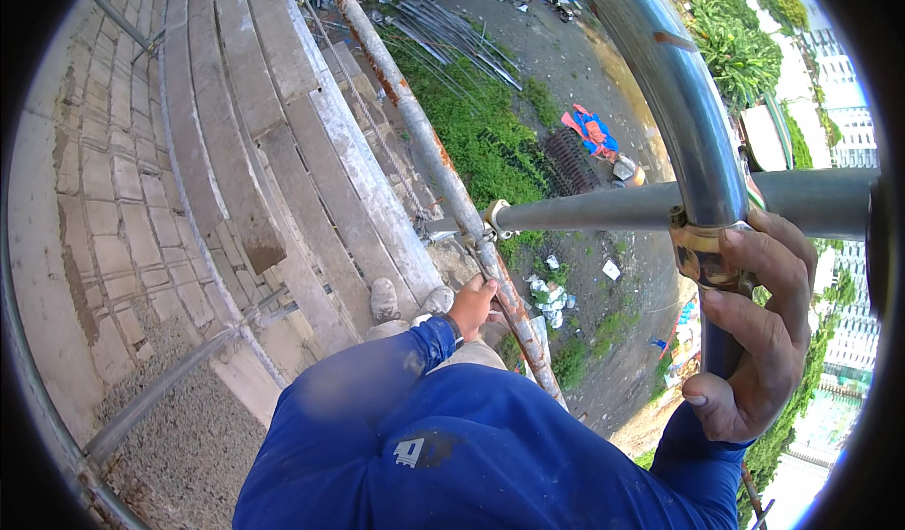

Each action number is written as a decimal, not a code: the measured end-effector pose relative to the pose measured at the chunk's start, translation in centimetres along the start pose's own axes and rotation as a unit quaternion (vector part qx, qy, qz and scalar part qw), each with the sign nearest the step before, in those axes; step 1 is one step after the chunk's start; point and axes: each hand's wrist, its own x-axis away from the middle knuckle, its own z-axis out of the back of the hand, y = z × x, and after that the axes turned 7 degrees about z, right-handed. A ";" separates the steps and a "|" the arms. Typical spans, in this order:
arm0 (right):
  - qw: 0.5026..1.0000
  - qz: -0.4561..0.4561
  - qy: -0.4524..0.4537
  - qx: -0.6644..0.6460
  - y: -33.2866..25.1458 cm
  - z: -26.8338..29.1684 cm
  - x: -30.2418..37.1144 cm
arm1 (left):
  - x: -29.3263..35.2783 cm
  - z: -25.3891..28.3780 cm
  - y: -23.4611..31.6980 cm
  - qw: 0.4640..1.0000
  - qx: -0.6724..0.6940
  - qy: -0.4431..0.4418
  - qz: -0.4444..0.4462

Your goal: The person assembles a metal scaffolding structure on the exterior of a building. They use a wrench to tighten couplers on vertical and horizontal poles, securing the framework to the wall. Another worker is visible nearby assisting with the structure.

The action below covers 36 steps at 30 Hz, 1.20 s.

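My left hand [474, 306], at the end of a blue sleeve, is closed round a rusty scaffold pipe [436, 157] that slants past my waist. Its fingers are partly hidden behind the pipe. At the right, my right hand [768, 327] curls its fingers against a brass-coloured scaffold clamp [696, 252], with the thumb lower down by the tube. The clamp sits on a shiny upright scaffold tube [693, 106], just below where a grey horizontal tube [594, 207] crosses. A second coupler [497, 219] joins that grey tube to the rusty pipe.
Worn planks [283, 134] form the walkway under my shoes [385, 301], beside a block wall [118, 181]. A rope [377, 124] runs along the rusty pipe. Far below lie grass [471, 153], a pile of metal pipes [457, 35] and a red-and-blue sheet [592, 129].
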 end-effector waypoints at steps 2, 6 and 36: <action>1.000 -0.004 0.000 0.001 -0.1 -0.1 0.1 | -1.2 0.9 -1.2 0.996 -0.075 0.021 -0.052; 1.000 -0.004 0.001 -0.005 0.1 -0.1 0.2 | -3.3 2.1 -2.9 0.949 -0.239 0.092 -0.184; 0.999 -0.002 -0.013 -0.048 0.5 -0.1 0.4 | -5.8 13.9 14.4 0.501 -0.745 0.187 -0.400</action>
